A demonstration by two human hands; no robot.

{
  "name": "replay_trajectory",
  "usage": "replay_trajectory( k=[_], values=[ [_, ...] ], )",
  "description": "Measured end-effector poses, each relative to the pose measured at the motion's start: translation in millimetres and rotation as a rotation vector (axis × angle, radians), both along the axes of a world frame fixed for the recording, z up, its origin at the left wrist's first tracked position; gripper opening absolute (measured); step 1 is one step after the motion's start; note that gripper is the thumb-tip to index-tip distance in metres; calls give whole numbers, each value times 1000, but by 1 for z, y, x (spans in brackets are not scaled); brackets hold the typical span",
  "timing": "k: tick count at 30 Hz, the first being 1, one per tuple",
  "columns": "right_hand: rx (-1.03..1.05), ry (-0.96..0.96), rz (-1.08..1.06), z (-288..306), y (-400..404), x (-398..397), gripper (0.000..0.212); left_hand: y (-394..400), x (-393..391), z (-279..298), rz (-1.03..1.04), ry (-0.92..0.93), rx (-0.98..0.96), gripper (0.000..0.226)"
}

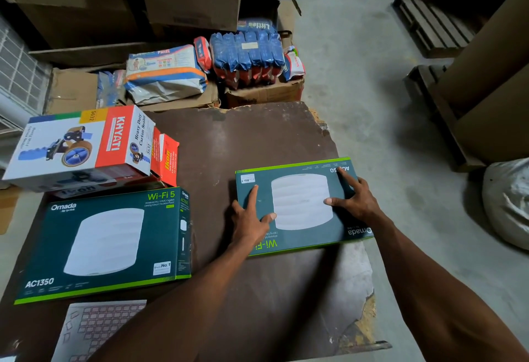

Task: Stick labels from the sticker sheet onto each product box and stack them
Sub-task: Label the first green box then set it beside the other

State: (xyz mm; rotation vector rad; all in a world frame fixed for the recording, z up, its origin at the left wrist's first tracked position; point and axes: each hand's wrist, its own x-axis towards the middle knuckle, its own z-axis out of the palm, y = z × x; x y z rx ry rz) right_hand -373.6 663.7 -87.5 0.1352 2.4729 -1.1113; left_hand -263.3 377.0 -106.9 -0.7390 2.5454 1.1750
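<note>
Flat on a worn brown board (257,138), towards its right side, a dark teal router box (303,204) with a green edge is pressed by both hands. Its print is turned upside down to the viewer, so that "Wi-Fi" is read near the lower edge and "Omada" at the lower right corner. The left hand (252,218) is laid on the box's left part with the fingers spread and straight, the forefinger stretched up towards a small white patch at the top left corner and the thumb set against the white disc pictured in the middle. The right hand (355,195) is laid on the right part, its fingers likewise spread and straight, one reaching to the top right corner and the thumb pointing left onto the pictured disc. Nothing is gripped by either hand; the box is only touched from above.

A second router box (106,244) of the same kind is seen well apart at the left of the board, the right way up, marked "Wi-Fi 5" and "AC1350". Just below it, at the bottom edge, a sticker sheet (94,324) with rows of small reddish rectangles is lying, partly hidden by the left forearm. Behind the second box a white and red tape dispenser carton (83,146) is stacked on other cartons, with a small orange box (167,158) beside it. Further back, diaper packs (166,72) are piled on cardboard cartons (263,92).
</note>
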Motion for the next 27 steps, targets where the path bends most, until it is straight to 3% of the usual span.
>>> replay_trajectory(
  k=[6, 10, 15, 19, 22, 27],
  values=[
    [15, -8, 0, -1, 0, 1, 103, 0, 0, 2, -9, 1, -13, 91],
    [29, -3, -3, -3, 0, 1, 116, -5, 3, 3, -34, 1, 25, 90],
    [390, 104, 49, 11, -20, 21, 98, -10, 11, 19, -81, 45, -90, 91],
    [217, 256, -99, 24, -50, 68, 88, -8, 34, 46, -80, 157, -100, 84],
    [-10, 336, -160, 31, -79, 114, 79, -10, 67, 64, -34, 225, 27, 80],
    [-216, 313, -144, 55, -133, 184, 65, -26, 132, 77, 58, 280, 68, 86]
  ],
)
